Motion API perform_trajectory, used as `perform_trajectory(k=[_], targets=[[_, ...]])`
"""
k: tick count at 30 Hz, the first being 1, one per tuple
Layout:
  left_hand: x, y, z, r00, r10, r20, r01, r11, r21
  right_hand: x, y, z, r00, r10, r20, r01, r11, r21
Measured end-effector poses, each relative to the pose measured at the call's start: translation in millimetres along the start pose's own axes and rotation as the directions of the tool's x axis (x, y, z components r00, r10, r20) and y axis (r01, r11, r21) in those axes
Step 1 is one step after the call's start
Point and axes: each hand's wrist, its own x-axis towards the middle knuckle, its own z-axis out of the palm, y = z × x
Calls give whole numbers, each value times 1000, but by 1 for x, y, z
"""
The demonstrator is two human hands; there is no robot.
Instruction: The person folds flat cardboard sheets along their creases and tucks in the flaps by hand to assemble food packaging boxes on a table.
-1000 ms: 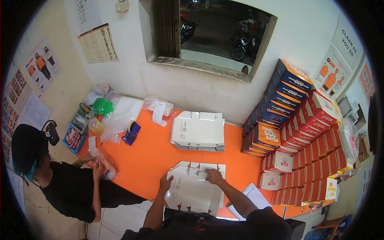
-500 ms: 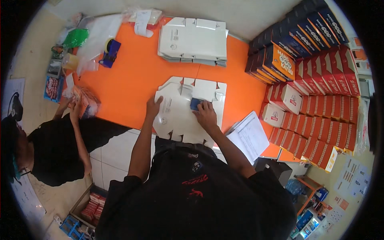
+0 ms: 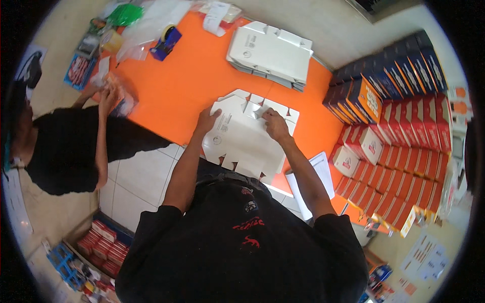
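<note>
A flat white die-cut carton [image 3: 242, 136], with slots and flaps along its edges, lies at the near edge of the orange table in front of me. My left hand [image 3: 206, 121] grips its left edge, thumb on top and the other fingers partly hidden. On the carton's far right part, my right hand [image 3: 276, 125] has its fingers curled at a small flap [image 3: 253, 109] that catches the light. The fingertips' hold on that flap is partly hidden.
A stack of flat white cartons [image 3: 273, 53] lies farther back. Blue, red and orange boxes [image 3: 399, 111] are piled on the right, near papers [image 3: 321, 174]. A blue tape dispenser [image 3: 165, 44] sits at the back left. A co-worker [image 3: 65, 146] handles a plastic-wrapped bundle [image 3: 118, 96] on the left.
My view has turned, shifting the table's things. My right hand has moved to the flap at the carton's far edge, and the blue piece under its fingers no longer shows. The left hand keeps its grip.
</note>
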Motion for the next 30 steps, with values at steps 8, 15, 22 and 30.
perform_trajectory(k=[8,15,22,30], targets=[[5,2,9,981,163,-108,-154,984,86,-43,-46,33,970,-68,-235,19,979,-204],[-6,3,1,989,139,55,-125,970,-209,25,-38,-30,923,347,166,-344,938,-47],[-13,11,7,985,173,-22,-172,939,-299,77,-2,-9,875,231,425,-372,883,287],[-6,-7,7,982,118,-145,-112,992,50,0,-87,55,1000,-20,-14,15,955,-297]])
